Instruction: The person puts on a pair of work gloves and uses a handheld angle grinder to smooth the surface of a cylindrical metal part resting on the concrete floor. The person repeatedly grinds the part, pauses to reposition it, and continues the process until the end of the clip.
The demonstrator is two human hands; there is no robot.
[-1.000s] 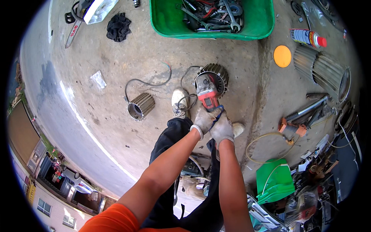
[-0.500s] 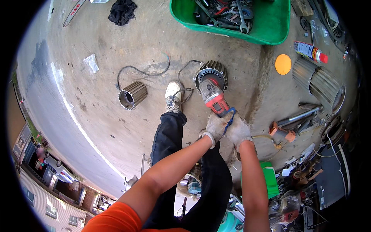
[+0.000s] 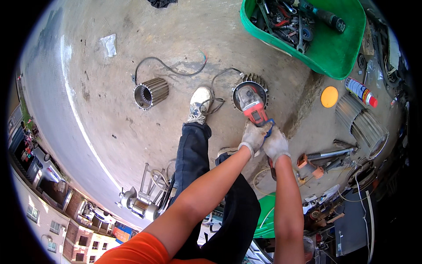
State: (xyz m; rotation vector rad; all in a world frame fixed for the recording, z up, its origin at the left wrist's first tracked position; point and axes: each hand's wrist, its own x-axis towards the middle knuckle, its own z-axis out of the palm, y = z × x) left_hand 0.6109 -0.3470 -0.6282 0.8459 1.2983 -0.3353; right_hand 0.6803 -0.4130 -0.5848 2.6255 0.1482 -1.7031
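Both my hands wear pale work gloves and are closed round a red and grey angle grinder [image 3: 256, 113]. My left hand [image 3: 253, 134] grips it just behind the red body, and my right hand [image 3: 276, 144] holds it farther back. Something blue [image 3: 268, 127] shows between the gloves; its kind is unclear. The grinder's head reaches over the open end of a finned motor housing [image 3: 256, 79] on the ground, hiding the disc. From this housing a dark cable [image 3: 214, 83] runs toward my shoe [image 3: 200, 99]. To the left lies a second finned housing [image 3: 151, 92] on its side.
At the far right stands a green tub [image 3: 338, 55] with wrenches and a power tool. A yellow-orange lid [image 3: 329, 97], a spray can [image 3: 361, 91] and a large finned cylinder [image 3: 367, 125] lie on the right. Near left is a metal machine [image 3: 140, 204].
My view has shifted, so the green tub sits farther right and lower. The grinder's head has moved slightly over the housing's opening. Both hands keep their hold.
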